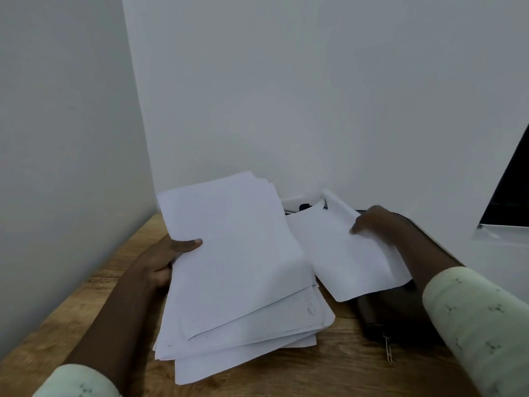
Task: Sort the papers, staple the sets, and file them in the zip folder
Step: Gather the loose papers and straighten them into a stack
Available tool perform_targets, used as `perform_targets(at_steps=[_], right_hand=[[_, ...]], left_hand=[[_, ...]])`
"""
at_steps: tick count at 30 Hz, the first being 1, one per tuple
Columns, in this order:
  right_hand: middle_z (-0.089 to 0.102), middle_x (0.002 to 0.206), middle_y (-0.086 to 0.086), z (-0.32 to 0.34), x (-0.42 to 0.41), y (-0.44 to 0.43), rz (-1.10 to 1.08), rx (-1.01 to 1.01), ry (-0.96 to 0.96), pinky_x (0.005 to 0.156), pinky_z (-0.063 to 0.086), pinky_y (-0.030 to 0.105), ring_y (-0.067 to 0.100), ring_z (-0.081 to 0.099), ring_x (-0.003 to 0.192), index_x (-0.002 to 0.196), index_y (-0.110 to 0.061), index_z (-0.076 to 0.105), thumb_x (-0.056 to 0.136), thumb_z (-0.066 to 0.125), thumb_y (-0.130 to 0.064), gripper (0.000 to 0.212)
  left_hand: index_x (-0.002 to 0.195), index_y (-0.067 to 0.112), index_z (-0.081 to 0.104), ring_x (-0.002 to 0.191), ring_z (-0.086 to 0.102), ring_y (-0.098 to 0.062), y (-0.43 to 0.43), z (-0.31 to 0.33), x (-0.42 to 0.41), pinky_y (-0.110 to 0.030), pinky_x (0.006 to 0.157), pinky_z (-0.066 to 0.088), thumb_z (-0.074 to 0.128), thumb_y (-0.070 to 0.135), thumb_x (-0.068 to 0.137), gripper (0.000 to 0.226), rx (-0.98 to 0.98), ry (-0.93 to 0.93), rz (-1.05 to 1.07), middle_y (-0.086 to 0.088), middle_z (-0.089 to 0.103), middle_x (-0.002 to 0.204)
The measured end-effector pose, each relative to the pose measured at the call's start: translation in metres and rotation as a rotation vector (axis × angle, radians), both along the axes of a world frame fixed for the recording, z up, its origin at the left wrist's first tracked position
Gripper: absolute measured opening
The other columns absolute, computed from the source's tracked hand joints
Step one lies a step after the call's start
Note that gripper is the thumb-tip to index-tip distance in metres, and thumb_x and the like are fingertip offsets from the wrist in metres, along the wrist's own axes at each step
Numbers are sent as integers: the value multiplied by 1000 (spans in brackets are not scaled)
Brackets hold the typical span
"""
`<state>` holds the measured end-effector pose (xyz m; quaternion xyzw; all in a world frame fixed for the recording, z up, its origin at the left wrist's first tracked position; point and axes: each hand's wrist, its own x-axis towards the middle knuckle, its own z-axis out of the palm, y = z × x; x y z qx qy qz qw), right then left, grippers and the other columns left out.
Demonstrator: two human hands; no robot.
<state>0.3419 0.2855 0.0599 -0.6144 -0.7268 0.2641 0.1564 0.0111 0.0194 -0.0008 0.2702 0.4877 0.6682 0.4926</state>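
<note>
The left hand [167, 255] grips the left edge of a thick stack of loose white paper sheets [237, 270]. Its thumb is pressed flat on the top sheet and its fingers are curled underneath. The upper part of the stack is lifted and bowed, while the lower sheets fan out unevenly on the brown wood-grain table [329, 373].

The right hand [375, 222] pinches the far right edge of a smaller set of white sheets [340, 259]. The hand is blurred, but the thumb lies on top and the paper's edge curls up beside it. This set lies just to the right of the stack, meeting or overlapping its right edge. Its long axis runs away from the person and leans a little left, much like the stack's own.

The coming move seems to turn on the dark flat folder [398, 319]. It sits directly under the smaller set and the right forearm, so the right hand is much the nearer to it. The left hand would have to cross the stack to reach it. Sorting looks like the step in hand, with stapling and filing yet to come.

Paper and sleeve cover most of the folder, and its opening cannot be seen. A thin metal piece [388, 351] lies at its near corner, perhaps a zip pull, though it is too small to be sure. No stapler can be made out. A small black object [305, 207] behind the papers, against the white wall, is partly hidden. Any print on the sheets is too faint to read.
</note>
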Motion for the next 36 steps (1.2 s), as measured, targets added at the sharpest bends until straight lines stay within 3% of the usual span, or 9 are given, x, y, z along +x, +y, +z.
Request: perform_targets(at_steps=[5,10,13,17,20,23,25,29,36], right_hand=[[68,117,18,43,-2,-41,275,-231,604,91,54,49,37,66,105,126,-12,60,88,61,3,41],[69,122,7,44,-33,-101,520,-478,870,85,59,36,25,68,109,134,-19,56,91,63,-13,44],[67,127,6,33,-45,-114,471,-641,965,92,54,36,22,64,115,138,-18,55,92,57,-39,51],[75,94,-4,27,-56,-133,485,-800,1134,72,58,24,11,72,84,91,-20,79,95,34,-65,64],[64,130,7,18,-48,-131,539,-855,1312,94,53,36,22,61,119,133,-16,60,86,42,-75,78],[73,112,9,13,-51,-125,537,-643,1115,73,59,31,20,72,96,124,-9,62,94,62,-26,35],[74,107,11,12,-56,-121,430,-409,976,68,60,31,20,74,84,112,-9,66,85,69,-1,28],[71,116,10,20,-59,-116,442,-141,1030,90,56,46,28,70,103,121,-13,62,69,82,-2,56],[71,111,6,63,-58,-120,524,201,1241,90,56,35,20,70,101,115,-11,62,85,67,2,33]], left_hand=[[132,11,59,112,67,-31,12,12,20,-45,87,58,99,9,37,103,111,-112,-74,-13,67,126],[123,11,63,99,72,-27,26,20,47,-42,83,60,60,0,86,38,222,-145,65,-13,69,122],[118,15,64,110,67,-31,25,19,47,-48,93,54,57,1,91,32,293,-142,128,-12,69,124],[134,11,57,116,64,-32,24,9,41,-45,90,57,62,5,84,50,301,-218,84,-13,65,129],[136,10,55,115,64,-32,24,8,41,-44,85,59,63,6,84,53,283,-190,56,-14,65,129],[137,11,51,114,65,-35,28,14,38,-45,83,60,73,5,81,60,270,-54,112,-16,64,130],[139,12,47,111,66,-36,28,21,36,-45,78,60,80,6,74,74,262,-18,144,-17,63,130],[136,4,52,108,68,-31,20,55,46,-35,77,59,83,10,69,75,386,192,96,-17,65,128],[132,4,55,116,65,-25,10,138,45,-36,98,52,71,-3,79,57,629,572,253,-9,68,126]])
